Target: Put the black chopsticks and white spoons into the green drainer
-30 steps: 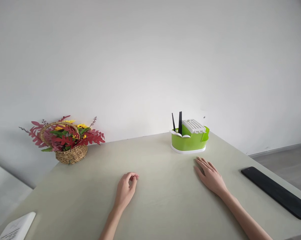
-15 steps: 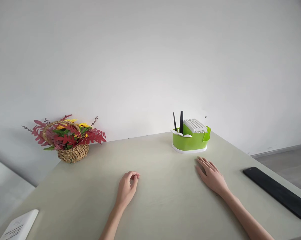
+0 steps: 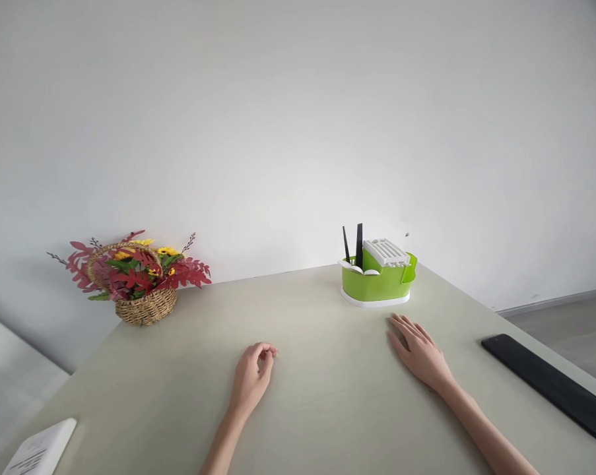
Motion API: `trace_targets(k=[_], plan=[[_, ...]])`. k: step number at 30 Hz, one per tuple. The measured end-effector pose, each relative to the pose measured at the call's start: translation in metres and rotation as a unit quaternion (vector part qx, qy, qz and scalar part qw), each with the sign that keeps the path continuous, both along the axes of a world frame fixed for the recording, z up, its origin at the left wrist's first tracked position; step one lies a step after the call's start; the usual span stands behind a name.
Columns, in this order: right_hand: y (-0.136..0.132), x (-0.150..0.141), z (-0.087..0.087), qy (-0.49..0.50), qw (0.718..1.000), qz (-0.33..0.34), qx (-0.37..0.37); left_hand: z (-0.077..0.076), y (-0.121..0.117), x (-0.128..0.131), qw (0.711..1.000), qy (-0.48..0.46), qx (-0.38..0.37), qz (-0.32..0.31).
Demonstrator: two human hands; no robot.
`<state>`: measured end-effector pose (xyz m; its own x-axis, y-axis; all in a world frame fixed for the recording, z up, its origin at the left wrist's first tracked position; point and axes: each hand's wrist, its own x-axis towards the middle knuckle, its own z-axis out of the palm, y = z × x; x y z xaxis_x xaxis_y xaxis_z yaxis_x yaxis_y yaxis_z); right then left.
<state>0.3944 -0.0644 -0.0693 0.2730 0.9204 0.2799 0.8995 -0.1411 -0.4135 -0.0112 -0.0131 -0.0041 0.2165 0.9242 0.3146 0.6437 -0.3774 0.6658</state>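
My left hand [image 3: 252, 376] rests on the table [image 3: 322, 409], its fingers curled in and the thumb close to the index finger. Nothing shows in it. Palm down on the tabletop, my right hand [image 3: 419, 349] lies flat with its fingers stretched out, just in front of a green utensil holder [image 3: 374, 287] and apart from it. Black chopsticks [image 3: 360, 244] stand upright in the holder's left part, and white spoon-like pieces [image 3: 360, 268] lie across its rim. A slotted white top [image 3: 385, 252] covers its right part.
At the back left, a wicker basket [image 3: 146, 307] holds red leaves and yellow artificial flowers. A long black flat object [image 3: 545, 384] lies along the right edge. A white box-like item [image 3: 41, 448] with dark print sits at the near left. Behind the table rises a pale wall [image 3: 278, 132].
The view has shifted slightly, so everything appears a little further right than a second ago. Both hands keep the same pose and place on the table.
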Motion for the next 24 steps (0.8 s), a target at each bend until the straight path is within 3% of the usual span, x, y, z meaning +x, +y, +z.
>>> trace_targets(k=[16,24], plan=[[0.004,0.002,-0.009,0.033,0.999,-0.009,0.022,-0.005,0.002,-0.004,1.0,-0.009,0.008,-0.004],[0.033,0.038,0.008,0.073,0.994,-0.061,0.062,-0.008,0.002,-0.006,1.0,-0.02,0.009,-0.008]])
